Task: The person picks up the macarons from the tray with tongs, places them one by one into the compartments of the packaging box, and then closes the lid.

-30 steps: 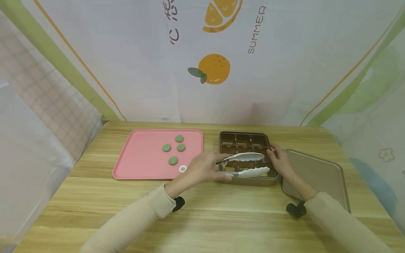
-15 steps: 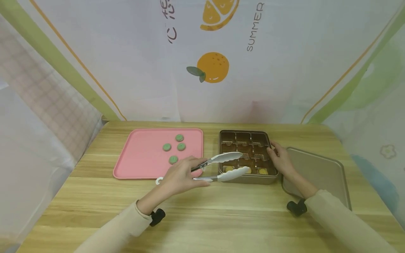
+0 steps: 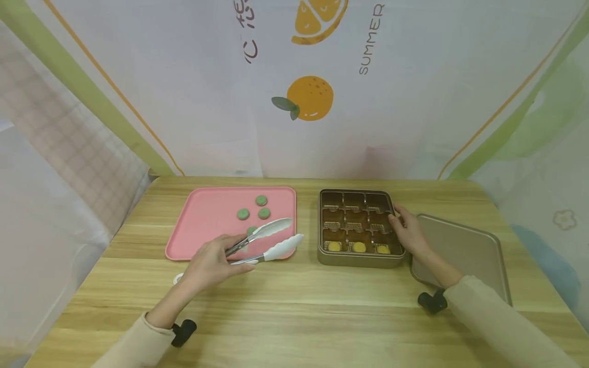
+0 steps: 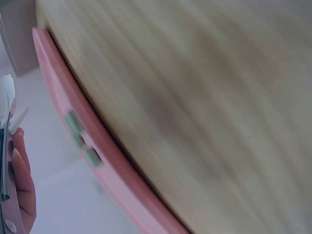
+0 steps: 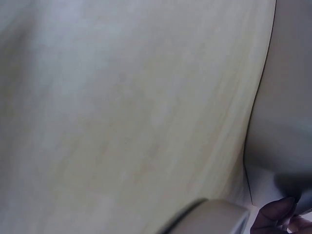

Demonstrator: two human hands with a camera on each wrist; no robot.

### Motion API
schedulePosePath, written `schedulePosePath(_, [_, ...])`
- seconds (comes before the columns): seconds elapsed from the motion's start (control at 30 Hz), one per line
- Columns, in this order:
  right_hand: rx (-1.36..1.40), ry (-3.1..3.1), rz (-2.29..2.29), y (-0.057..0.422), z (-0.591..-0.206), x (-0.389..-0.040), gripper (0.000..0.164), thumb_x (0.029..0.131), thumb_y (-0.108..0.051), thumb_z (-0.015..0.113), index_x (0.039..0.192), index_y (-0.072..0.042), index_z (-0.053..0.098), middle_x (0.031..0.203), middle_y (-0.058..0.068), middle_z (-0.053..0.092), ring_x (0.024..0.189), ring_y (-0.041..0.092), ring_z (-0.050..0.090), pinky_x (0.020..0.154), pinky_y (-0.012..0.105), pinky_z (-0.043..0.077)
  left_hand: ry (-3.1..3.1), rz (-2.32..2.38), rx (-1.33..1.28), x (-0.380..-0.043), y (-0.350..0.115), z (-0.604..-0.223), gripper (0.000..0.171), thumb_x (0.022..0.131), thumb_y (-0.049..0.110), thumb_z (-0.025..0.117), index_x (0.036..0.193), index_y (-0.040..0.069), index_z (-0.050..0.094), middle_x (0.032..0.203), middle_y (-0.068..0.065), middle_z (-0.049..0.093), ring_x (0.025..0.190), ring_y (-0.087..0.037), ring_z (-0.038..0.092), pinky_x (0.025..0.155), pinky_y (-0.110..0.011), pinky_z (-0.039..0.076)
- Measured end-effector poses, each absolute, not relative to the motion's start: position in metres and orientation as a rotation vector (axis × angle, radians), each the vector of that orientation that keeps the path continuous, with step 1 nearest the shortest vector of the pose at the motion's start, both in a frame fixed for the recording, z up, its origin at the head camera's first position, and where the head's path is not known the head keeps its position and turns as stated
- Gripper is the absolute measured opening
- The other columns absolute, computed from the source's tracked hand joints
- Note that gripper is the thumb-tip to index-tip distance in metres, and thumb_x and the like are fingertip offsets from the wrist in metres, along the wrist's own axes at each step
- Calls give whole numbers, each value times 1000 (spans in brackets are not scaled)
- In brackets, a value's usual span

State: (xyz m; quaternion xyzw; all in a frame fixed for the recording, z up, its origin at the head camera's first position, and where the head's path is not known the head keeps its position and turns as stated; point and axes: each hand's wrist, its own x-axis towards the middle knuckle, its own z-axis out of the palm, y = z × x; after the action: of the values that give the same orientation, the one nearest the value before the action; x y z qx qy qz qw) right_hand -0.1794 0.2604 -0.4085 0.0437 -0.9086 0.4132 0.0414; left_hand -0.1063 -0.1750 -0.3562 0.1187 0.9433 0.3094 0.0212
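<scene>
In the head view, a wood-grained table (image 3: pixel 285 322) stands before a white fabric hanging (image 3: pixel 211 112) printed with oranges and "SUMMER", with green-bordered cloth at either side. On it lie a pink rectangular tray (image 3: pixel 202 220), a deep bronze metal tin (image 3: pixel 359 261) and a flat bronze metal sheet (image 3: pixel 460 250). The tray bears four green round biscuits (image 3: pixel 243 214); the tin has nine compartments, with three yellow round pieces (image 3: pixel 359 247) in the nearest row. The left hand (image 3: pixel 209 263) has its grip curled round metal tongs with white scalloped ends (image 3: pixel 273 227), their arms parted and empty, ends over the tray's right edge. The right hand (image 3: pixel 408 234) pinches the tin's right wall. Half a second ago the tongs overlapped the tin's near left corner; they have moved left, while the right hand stays.

In the left wrist view, blurred, the tongs and fingers appear at the left edge beside the tray.

In the right wrist view, fingertips touch smooth metal at lower right.
</scene>
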Motion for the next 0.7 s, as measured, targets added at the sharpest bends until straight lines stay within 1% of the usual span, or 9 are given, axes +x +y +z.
schedulePosePath(0.13, [140,-2778,1250,260,-408,-180,47,101,-17,40,138,12,34,80,16,56,77,22,52,73,39,45,2962,916,314,-105,-195,-357,67,71,38,80,127,8,59,116,-9,64,88,-20,64,69,-33,46])
schedulePosePath(0.23, [142,-2783,1238,260,-408,-179,48,101,-17,40,138,12,33,80,15,56,75,20,51,72,37,44,2978,893,287,-103,-205,-356,66,72,39,80,126,6,59,114,-11,64,84,-19,62,64,-31,44])
schedulePosePath(0.33, [139,-2790,1234,260,-407,-178,48,101,-17,40,139,12,33,81,16,57,77,22,52,73,39,45,2989,868,262,-103,-213,-356,67,73,37,79,127,4,58,109,-12,64,75,-17,55,57,-28,40])
schedulePosePath(0.47, [141,-2787,1229,259,-407,-177,48,101,-17,40,138,13,33,82,17,58,81,26,54,76,43,46,3008,820,228,-103,-220,-357,66,73,36,79,127,5,58,102,-11,62,65,-15,45,49,-26,34])
schedulePosePath(0.57, [146,-2783,1223,259,-407,-177,48,101,-17,40,137,14,33,80,16,57,81,27,54,77,45,46,3021,782,209,-103,-225,-358,66,73,37,79,127,5,58,104,-13,63,61,-14,42,47,-26,31])
schedulePosePath(0.7, [151,-2771,1214,259,-406,-178,47,101,-16,41,136,15,34,79,17,57,80,28,55,77,47,46,3025,763,204,-102,-229,-360,67,74,37,78,128,3,57,110,-17,63,59,-14,42,45,-26,30])
